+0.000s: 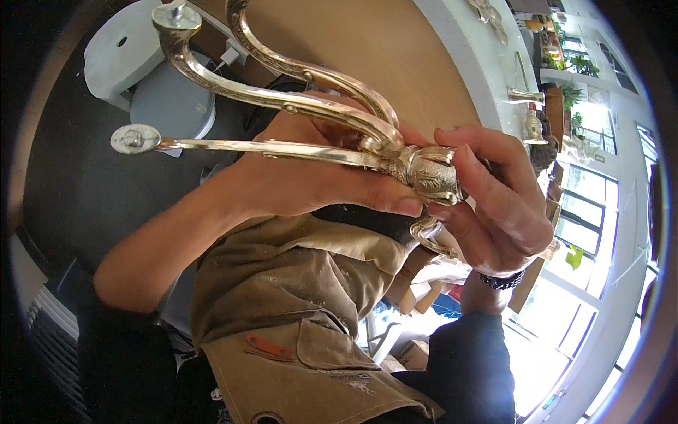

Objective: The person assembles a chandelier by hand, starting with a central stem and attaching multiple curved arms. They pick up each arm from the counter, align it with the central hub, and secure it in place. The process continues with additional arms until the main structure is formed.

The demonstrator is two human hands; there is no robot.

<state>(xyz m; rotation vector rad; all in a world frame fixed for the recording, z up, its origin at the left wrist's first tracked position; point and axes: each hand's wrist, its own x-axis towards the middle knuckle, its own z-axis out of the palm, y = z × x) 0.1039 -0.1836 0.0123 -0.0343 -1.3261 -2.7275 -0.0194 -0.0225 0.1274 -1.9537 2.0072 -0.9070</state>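
Observation:
A shiny, pale-gold candelabra piece lies sideways in front of me, with long curved arms reaching left from an ornate, leaf-patterned hub. The arm ends in view carry small flat discs. My left hand is closed around the arms near the hub, its thumb lying along the lower side. At the hub's right end, my right hand pinches with thumb and fingertips; its fingers are bent, and a dark band circles the wrist. Just below the hub shows a small curled metal arm. The left fingers are partly hidden behind the metal.
A brown apron covers my lap under the hands. At the upper left stands a white stool near a grey round-topped object. A tan work surface with a pale edge lies beyond, with metal parts along it at right.

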